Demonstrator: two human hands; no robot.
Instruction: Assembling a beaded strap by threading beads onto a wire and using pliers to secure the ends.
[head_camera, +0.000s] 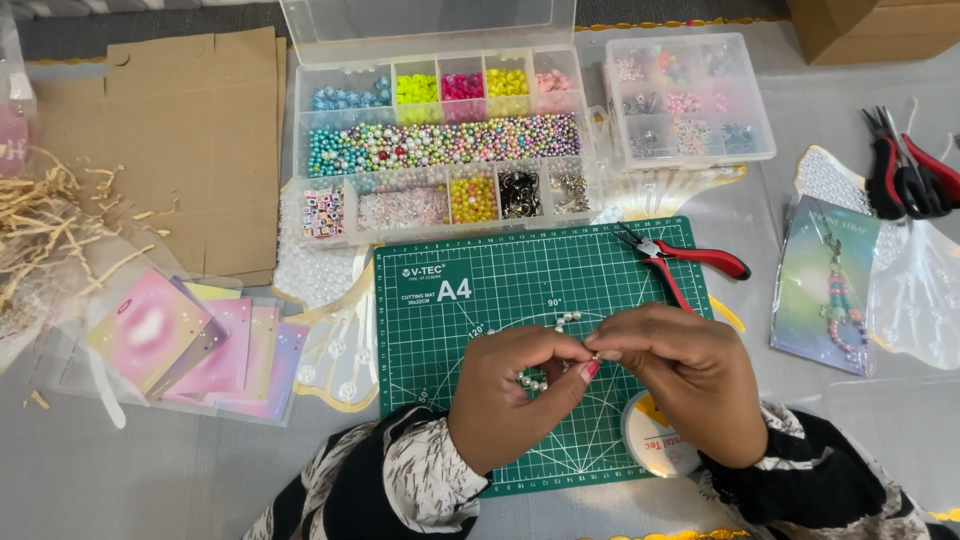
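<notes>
- Grey cloth (120, 470) covers the table, with a green cutting mat (480, 290) lying near the middle.
- Both hands meet over the mat, fingertips pressed together.
- Left hand (510, 395) pinches a strand of pearl beads (567, 321) between thumb and forefinger; a few more pearls hang just under its fingers.
- Right hand (680, 375) pinches the same strand from the right, its nails pink.
- That strand sits between the two hands, above the mat's centre, its free end curling up to the far side.
- A spool of cord (655, 440) rests at the mat's near right corner, partly under the right wrist.
- Red-handled pliers (690, 258) lie at the mat's far right corner.
- A big open bead box (440, 140) stands just beyond the mat, its compartments full of coloured beads.
- A smaller closed box (688, 98) sits to its right.
- Scissors and more pliers (905, 175) lie at the far right edge.
- A finished beaded strap on a card (825, 285) lies right of the mat.
- Pastel cards (190, 345) fan out at the left, with cardboard (190, 140) and paper shreds (40, 215) beyond them.
</notes>
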